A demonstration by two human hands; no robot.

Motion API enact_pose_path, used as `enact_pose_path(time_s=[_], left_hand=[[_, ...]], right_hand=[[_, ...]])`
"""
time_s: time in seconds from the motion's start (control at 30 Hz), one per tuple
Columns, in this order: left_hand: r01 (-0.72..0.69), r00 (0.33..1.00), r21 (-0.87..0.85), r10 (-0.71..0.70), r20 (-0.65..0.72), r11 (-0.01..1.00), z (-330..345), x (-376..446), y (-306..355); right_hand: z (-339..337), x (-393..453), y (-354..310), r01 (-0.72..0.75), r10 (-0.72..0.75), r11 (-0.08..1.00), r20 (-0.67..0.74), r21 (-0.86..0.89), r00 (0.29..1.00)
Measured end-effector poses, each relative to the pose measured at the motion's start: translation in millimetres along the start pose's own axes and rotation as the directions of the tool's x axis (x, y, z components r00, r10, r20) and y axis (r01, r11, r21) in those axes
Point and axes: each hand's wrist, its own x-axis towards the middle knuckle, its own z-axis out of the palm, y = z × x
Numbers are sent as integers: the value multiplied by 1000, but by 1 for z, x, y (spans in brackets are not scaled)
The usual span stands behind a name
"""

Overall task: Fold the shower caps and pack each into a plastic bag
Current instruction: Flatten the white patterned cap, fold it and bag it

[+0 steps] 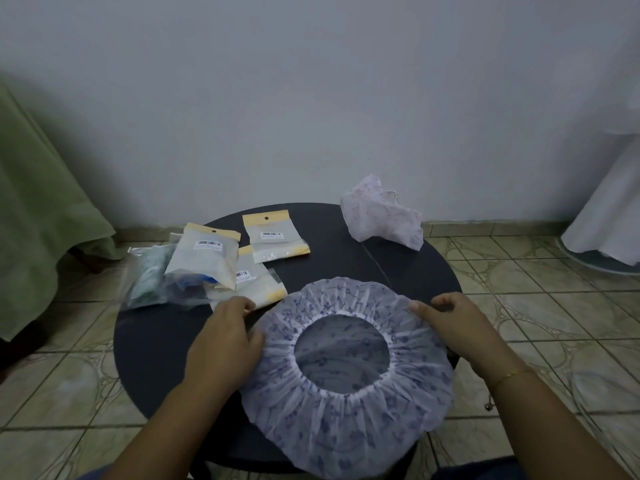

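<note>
A white shower cap with a purple print [346, 410] lies spread flat, elastic opening up, on the near right part of a round black table [149, 358], overhanging its front edge. My left hand [225, 341] grips the cap's left rim. My right hand [453, 327] pinches its upper right rim. A second, pink-printed shower cap [382, 216] sits crumpled at the table's far right edge. Several plastic bags with yellow header cards [273, 237] lie at the far left; one [204, 261] leans on a packed bag [156, 282] that sticks out past the table's left rim.
A pale wall stands behind the table. Green cloth [41, 209] hangs over furniture at the left, and white cloth [609, 202] hangs at the right. The floor is beige patterned tile [540, 289]. A gold bracelet is on my right wrist.
</note>
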Motion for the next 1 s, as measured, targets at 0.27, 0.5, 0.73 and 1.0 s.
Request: enact_pose_path(time_s=[0.27,0.5,0.73,1.0], left_hand=[[-433,896,153,404,186,889,4,-8,7],[-200,973,136,181,143,970,-10,-13,22],[-151,988,-17,150,-21,988,-5,2,32],[-200,961,-92,214,177,975,21,26,42]], right_hand=[[-16,-6,-1,-106,145,982,264,-153,954],[-15,-3,-1,-78,93,994,226,-76,970],[-1,-6,-12,-18,12,1000,338,15,941],[7,-4,-17,34,-46,999,350,42,936]])
